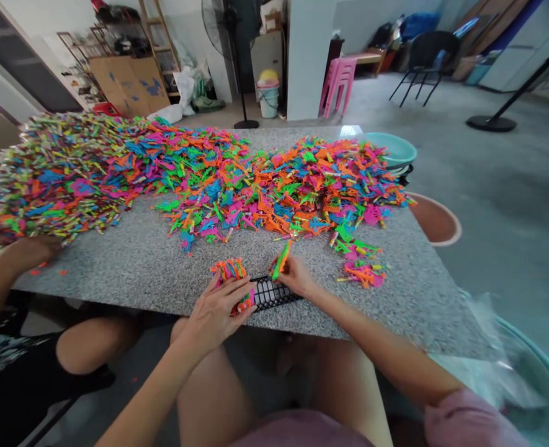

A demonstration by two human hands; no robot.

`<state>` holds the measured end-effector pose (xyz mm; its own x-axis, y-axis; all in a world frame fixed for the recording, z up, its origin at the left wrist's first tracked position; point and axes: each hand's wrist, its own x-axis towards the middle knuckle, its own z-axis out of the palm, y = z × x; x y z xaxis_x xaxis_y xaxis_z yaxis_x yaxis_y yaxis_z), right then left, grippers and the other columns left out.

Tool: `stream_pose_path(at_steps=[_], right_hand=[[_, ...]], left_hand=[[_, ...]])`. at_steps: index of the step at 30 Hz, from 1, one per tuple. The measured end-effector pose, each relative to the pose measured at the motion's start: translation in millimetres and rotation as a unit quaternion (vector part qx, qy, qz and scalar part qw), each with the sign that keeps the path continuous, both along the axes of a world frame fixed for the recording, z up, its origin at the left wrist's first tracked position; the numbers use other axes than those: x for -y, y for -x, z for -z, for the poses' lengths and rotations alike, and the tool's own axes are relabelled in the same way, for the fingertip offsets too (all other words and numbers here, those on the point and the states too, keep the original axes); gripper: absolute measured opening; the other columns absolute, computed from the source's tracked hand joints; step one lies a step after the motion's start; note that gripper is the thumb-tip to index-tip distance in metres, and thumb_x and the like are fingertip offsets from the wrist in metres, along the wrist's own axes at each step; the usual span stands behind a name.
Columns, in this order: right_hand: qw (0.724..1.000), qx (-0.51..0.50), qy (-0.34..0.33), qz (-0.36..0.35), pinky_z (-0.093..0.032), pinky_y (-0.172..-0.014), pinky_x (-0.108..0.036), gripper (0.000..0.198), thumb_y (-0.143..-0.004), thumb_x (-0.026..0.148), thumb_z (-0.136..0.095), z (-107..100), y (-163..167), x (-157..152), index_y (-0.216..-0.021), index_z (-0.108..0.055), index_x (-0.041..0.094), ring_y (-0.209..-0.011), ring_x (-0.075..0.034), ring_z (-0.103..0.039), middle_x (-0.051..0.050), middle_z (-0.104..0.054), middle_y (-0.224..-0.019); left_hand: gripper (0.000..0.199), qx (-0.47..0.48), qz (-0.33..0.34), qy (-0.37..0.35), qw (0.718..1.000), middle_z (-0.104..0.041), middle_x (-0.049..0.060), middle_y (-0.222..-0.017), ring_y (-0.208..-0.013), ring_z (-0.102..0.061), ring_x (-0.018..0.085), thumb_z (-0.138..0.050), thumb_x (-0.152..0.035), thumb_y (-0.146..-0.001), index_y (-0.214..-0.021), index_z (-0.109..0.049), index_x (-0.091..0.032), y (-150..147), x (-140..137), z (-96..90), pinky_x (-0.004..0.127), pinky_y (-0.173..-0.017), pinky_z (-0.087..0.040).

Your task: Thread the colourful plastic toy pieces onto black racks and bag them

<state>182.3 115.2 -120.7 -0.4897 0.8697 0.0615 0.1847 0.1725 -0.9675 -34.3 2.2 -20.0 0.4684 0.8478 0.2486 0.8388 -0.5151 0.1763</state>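
Observation:
A black grid rack (268,294) lies near the table's front edge. At its left end stands a tight row of small bright plastic toys (230,268). My left hand (221,304) lies across this row, its fingers over the top and its thumb along the near side, holding it. Above the rack's right part, my right hand (296,275) pinches a few green and orange plastic toys (281,261), tilted upright; its fingertips are partly hidden. Beyond both hands spreads a long pile of the same toys (283,192), some with striped tubes, too tangled to make out singly.
A co-worker's hands (32,251) are at the big heap of tubes (64,155) on the left. A small cluster of toys (363,273) lies right of my hand on the speckled table (414,298). Basins (435,217) and a plastic bag (497,366) stand off the right edge.

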Motion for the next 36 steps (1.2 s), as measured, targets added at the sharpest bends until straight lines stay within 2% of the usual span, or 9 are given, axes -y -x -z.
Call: stream_pose_path(at_steps=[2,5,8,11,14,21,25,31,36], right_hand=[[0.998,-0.049,0.043,-0.011,-0.053,-0.065,-0.026,0.014,-0.077,0.021,-0.061,1.3,17.4,15.2,-0.090,-0.056,0.019,-0.069,-0.014,-0.064,0.001,-0.067,-0.079],[0.999,-0.048,0.014,0.016,-0.052,-0.073,-0.028,0.016,-0.073,0.015,-0.064,-4.4,39.5,21.2,-0.088,-0.057,0.019,-0.076,-0.016,-0.066,-0.001,-0.069,-0.082],[0.997,0.053,-0.044,0.018,-0.050,-0.076,-0.028,0.022,-0.073,0.008,-0.061,-13.0,51.3,19.9,-0.094,-0.060,0.017,-0.080,-0.018,-0.067,-0.003,-0.070,-0.084],[0.975,0.191,-0.116,0.010,-0.047,-0.076,-0.026,0.027,-0.077,0.007,-0.059,-22.3,55.4,18.5,-0.102,-0.063,0.017,-0.086,-0.019,-0.067,-0.006,-0.072,-0.092],[0.953,0.265,-0.149,-0.006,-0.045,-0.075,-0.026,0.031,-0.082,0.011,-0.056,-30.9,55.8,14.7,-0.112,-0.062,0.017,-0.089,-0.021,-0.067,-0.009,-0.073,-0.094],[0.960,0.229,-0.144,-0.067,-0.047,-0.078,-0.024,0.022,-0.081,0.012,-0.061,-29.2,53.8,-1.6,-0.100,-0.068,0.018,-0.091,-0.020,-0.068,-0.006,-0.074,-0.093],[0.948,0.269,-0.152,-0.074,-0.048,-0.079,-0.025,0.028,-0.082,0.013,-0.059,-27.3,55.3,-0.2,-0.110,-0.065,0.015,-0.091,-0.021,-0.069,-0.008,-0.074,-0.094],[0.916,0.370,-0.148,-0.059,-0.051,-0.081,-0.030,0.035,-0.087,0.019,-0.056,-48.8,61.4,10.7,-0.122,-0.061,0.016,-0.093,-0.024,-0.069,-0.012,-0.073,-0.099],[0.911,0.349,-0.186,-0.116,-0.052,-0.082,-0.030,0.024,-0.085,0.017,-0.058,-58.5,64.8,-6.0,-0.105,-0.071,0.020,-0.096,-0.025,-0.069,-0.008,-0.075,-0.100]], left_hand=[[0.035,-0.001,-0.005,0.001,1.000,-0.067,0.008,-0.127,-0.115,-0.065,0.026,-0.057,-0.037,-0.095,-0.126,-0.063,-0.022,2.1,0.1,2.0,0.050,-0.111,-0.038],[0.036,-0.001,-0.005,-0.009,1.000,-0.068,0.008,-0.126,-0.114,-0.066,0.026,-0.057,-0.038,-0.095,-0.126,-0.063,-0.022,3.5,0.0,3.1,0.050,-0.110,-0.039],[0.037,-0.005,0.000,-0.015,1.000,-0.067,0.008,-0.127,-0.114,-0.065,0.026,-0.057,-0.038,-0.095,-0.128,-0.061,-0.023,2.5,-0.4,1.9,0.052,-0.112,-0.036],[0.036,-0.008,0.004,-0.017,1.000,-0.067,0.008,-0.127,-0.115,-0.065,0.026,-0.057,-0.037,-0.095,-0.128,-0.061,-0.023,0.4,-0.3,0.0,0.054,-0.114,-0.033],[0.035,-0.006,0.004,-0.029,1.000,-0.067,0.007,-0.127,-0.114,-0.065,0.025,-0.056,-0.037,-0.095,-0.127,-0.061,-0.022,-1.4,0.0,-0.8,0.054,-0.115,-0.031],[0.033,0.004,0.009,-0.050,0.999,-0.069,0.008,-0.123,-0.110,-0.067,0.023,-0.054,-0.036,-0.097,-0.126,-0.060,-0.020,-2.2,-1.1,0.9,0.052,-0.118,-0.028],[0.034,0.005,0.007,-0.048,0.999,-0.068,0.008,-0.124,-0.112,-0.066,0.023,-0.054,-0.033,-0.097,-0.128,-0.058,-0.020,-1.7,-1.1,1.5,0.051,-0.116,-0.030],[0.032,-0.006,0.022,-0.092,0.995,-0.068,0.007,-0.122,-0.106,-0.064,0.027,-0.059,-0.033,-0.094,-0.123,-0.062,-0.020,-2.1,-2.7,-1.1,0.052,-0.106,-0.042],[0.029,-0.039,0.039,-0.099,0.994,-0.070,0.008,-0.112,-0.103,-0.061,0.028,-0.059,-0.032,-0.092,-0.117,-0.065,-0.019,-2.6,-8.8,-9.2,0.049,-0.100,-0.047]])
